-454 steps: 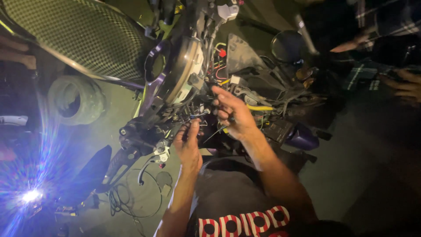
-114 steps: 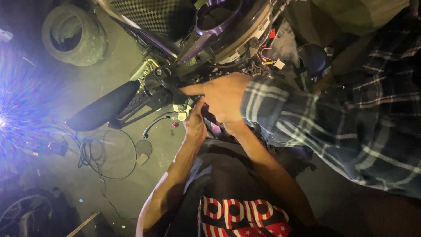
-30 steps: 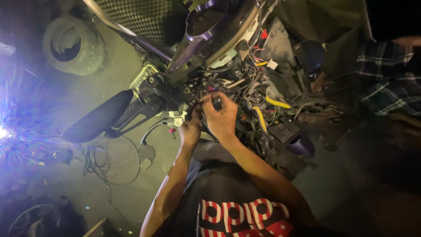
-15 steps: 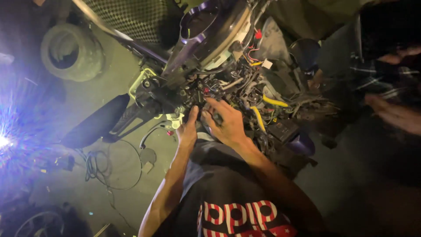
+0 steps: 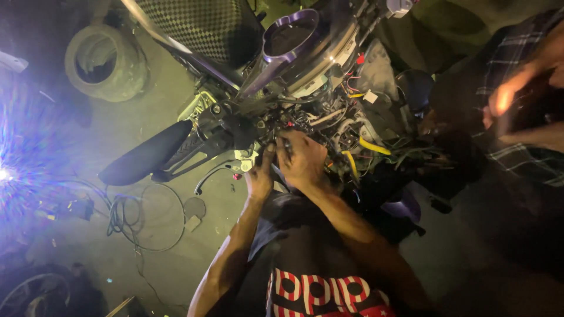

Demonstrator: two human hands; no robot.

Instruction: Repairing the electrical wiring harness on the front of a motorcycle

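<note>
Scene: I am looking down from the head camera at both bare hands working inside the stripped front of a scooter (image 5: 329, 53) in a dim workshop.

Left hand: My left hand (image 5: 258, 179) is reaching up with the fingers pinching together at the wiring, just beside the right hand; what the fingertips are gripping is too small and dark for me to tell.

Right hand: My right hand (image 5: 302, 161) is curling over the tangle of wires (image 5: 335, 126), fingers bent and pressing into it; I cannot tell whether it is clasping a wire or only touching.

Wiring: The tangle is lying directly under and just beyond both hands, with yellow leads (image 5: 373, 147) trailing off to the right of the right hand.

Handlebar: A black grip and mirror (image 5: 147, 152) are sticking out to the left of the left hand.

Headlamp ring: A purple ring (image 5: 291, 32) is sitting beyond the hands, above the wiring.

Floor: A coil of cable (image 5: 141, 217) is lying left of the left forearm; an old tyre (image 5: 103, 61) is resting far beyond it.

Light: A bright blue-white glare (image 5: 6, 173) is flaring at the far left edge.

Other person: A plaid sleeve (image 5: 517, 88) and a blurred hand (image 5: 511, 97) are showing well to the right of my right hand.
</note>
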